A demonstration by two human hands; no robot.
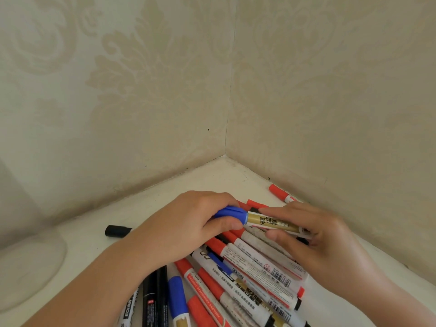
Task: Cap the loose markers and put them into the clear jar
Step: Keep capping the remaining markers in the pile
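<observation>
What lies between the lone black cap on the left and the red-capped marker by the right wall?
In the head view, both hands, left and right, gripping a blue-capped gold marker.

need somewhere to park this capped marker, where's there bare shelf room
Bare white shelf lies between the wall corner and both hands, and left of the black cap. The marker pile under the hands is crowded.

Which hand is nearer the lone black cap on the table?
Left. The left hand is just right of the black cap; the right hand is farther right.
</observation>
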